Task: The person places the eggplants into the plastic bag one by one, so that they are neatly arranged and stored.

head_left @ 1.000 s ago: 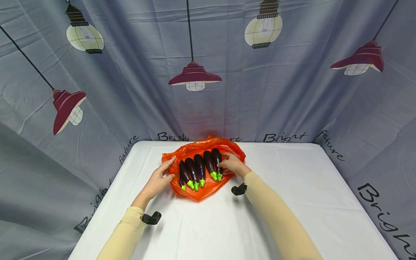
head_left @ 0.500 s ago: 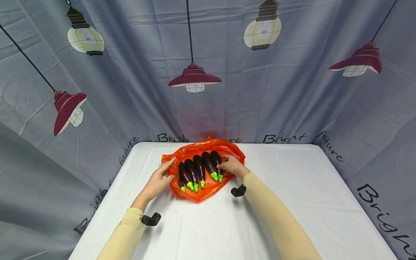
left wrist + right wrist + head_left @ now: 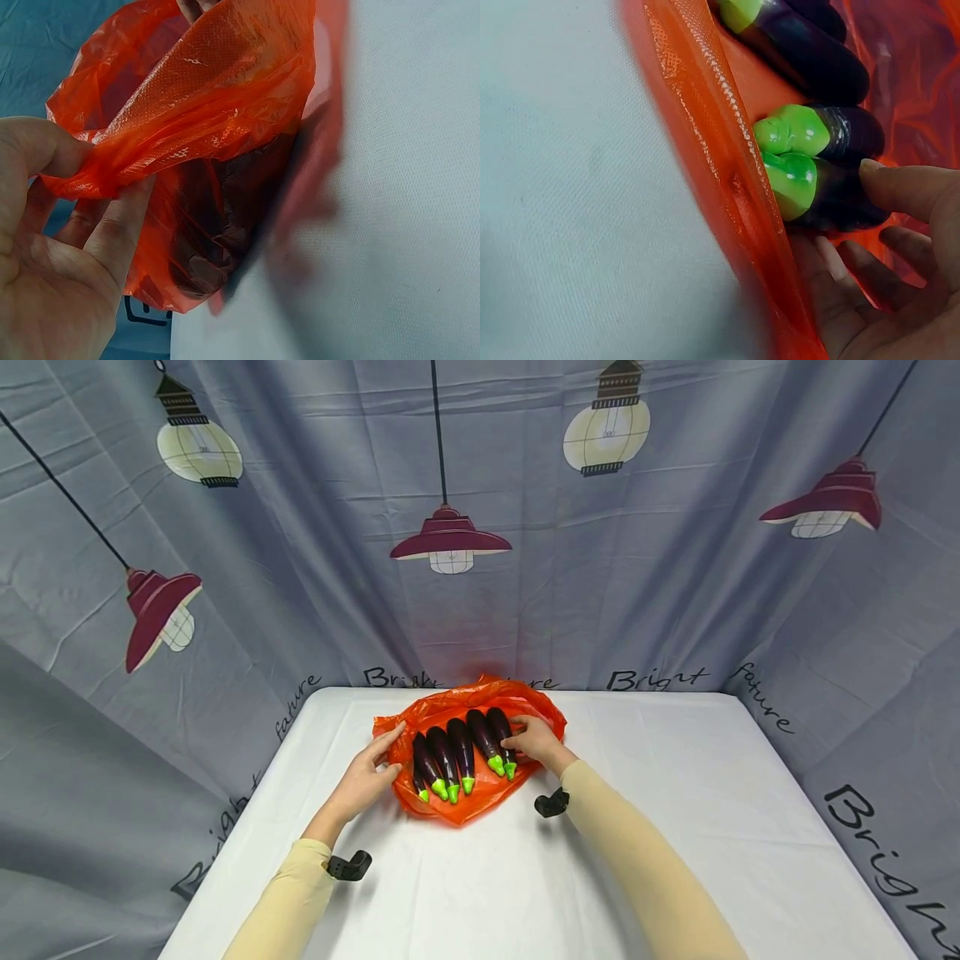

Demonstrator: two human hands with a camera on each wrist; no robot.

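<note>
An orange plastic bag (image 3: 459, 814) lies with its mouth spread toward me, and several dark purple eggplants (image 3: 461, 752) with green stem ends rest side by side inside. My left hand (image 3: 362, 783) pinches the bag's left edge; the left wrist view shows the folded film (image 3: 172, 142) between thumb and fingers. At the right side, my right hand (image 3: 538, 742) reaches into the bag and grips the rightmost eggplant (image 3: 500, 725). In the right wrist view the thumb lies on this eggplant (image 3: 840, 196) and the other fingers curl beneath, partly hidden by the bag's rim (image 3: 727, 142).
A white cloth covers the table (image 3: 675, 777), with the bag toward its far edge. Behind hangs a grey-blue curtain (image 3: 315, 527) printed with lamps and lettering. A black wrist mount sits on each sleeve.
The stem ends of the two rightmost eggplants have shifted slightly to the right. Both hands keep almost the same places.
</note>
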